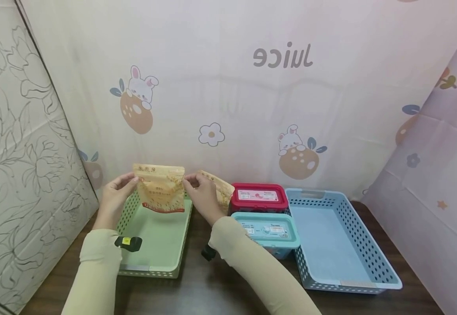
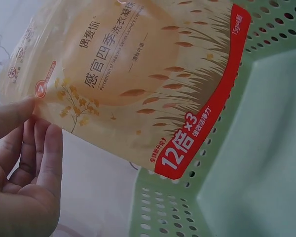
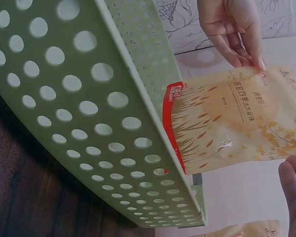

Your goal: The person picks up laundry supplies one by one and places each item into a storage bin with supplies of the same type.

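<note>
A yellow pouch of laundry capsules (image 1: 161,190) with a red band along its bottom hangs upright above the green basket (image 1: 155,240). My left hand (image 1: 115,194) pinches its left edge near the top between thumb and fingers. At the opposite edge my right hand (image 1: 204,192) holds the pouch by its upper side. The left wrist view shows the printed front of the pouch (image 2: 123,74) close up, with the left thumb and fingertips on its margin. In the right wrist view, the right hand (image 3: 293,185) is cut off by the frame edge.
A second yellow pouch (image 1: 225,193) stands behind my right hand, partly hidden. To its right are a red lidded box (image 1: 259,197) and a teal lidded box (image 1: 269,232). A blue basket (image 1: 336,240) stands farther right on the dark wooden table (image 1: 208,288). Printed curtains surround the table.
</note>
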`<state>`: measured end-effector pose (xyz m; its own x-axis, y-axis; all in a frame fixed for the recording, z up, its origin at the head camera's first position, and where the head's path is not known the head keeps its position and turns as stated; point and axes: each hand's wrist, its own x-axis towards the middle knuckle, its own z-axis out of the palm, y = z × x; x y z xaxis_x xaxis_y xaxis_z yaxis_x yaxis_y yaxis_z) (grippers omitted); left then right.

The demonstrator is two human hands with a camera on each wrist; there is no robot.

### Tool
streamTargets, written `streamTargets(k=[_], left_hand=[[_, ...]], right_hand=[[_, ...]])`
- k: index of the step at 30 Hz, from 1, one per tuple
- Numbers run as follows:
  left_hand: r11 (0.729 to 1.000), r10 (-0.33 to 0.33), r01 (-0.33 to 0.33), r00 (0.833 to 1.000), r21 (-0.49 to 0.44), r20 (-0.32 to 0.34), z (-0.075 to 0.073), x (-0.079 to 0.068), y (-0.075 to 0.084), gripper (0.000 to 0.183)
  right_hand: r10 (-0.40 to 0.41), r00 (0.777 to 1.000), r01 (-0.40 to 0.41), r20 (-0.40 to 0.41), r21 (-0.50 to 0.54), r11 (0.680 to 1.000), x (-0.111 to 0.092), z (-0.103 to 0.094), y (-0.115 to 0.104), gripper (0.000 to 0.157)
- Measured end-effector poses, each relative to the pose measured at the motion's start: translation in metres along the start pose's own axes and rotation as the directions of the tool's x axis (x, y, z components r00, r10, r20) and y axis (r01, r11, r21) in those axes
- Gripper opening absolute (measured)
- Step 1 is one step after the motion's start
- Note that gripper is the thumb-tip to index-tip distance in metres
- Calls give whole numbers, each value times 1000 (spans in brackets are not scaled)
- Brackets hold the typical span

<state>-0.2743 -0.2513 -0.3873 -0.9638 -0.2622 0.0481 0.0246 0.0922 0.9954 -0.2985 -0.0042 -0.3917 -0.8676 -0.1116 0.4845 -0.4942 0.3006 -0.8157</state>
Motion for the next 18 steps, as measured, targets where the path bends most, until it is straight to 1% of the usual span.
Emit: streamTargets(k=[6, 11, 18], left_hand=[[999, -40, 39, 999, -11, -7, 3, 5, -4, 61], [998, -57, 57, 998, -22, 4, 3, 10, -12, 62], [995, -100, 100, 995, -2, 26, 1, 14, -24, 64]], right_hand=[[19, 1000, -19, 12, -25, 1000, 3, 4, 5, 12], [67, 997, -66, 42, -22, 998, 3, 8, 10, 12], [127, 988, -125, 89, -26, 992, 0, 14, 16, 12]])
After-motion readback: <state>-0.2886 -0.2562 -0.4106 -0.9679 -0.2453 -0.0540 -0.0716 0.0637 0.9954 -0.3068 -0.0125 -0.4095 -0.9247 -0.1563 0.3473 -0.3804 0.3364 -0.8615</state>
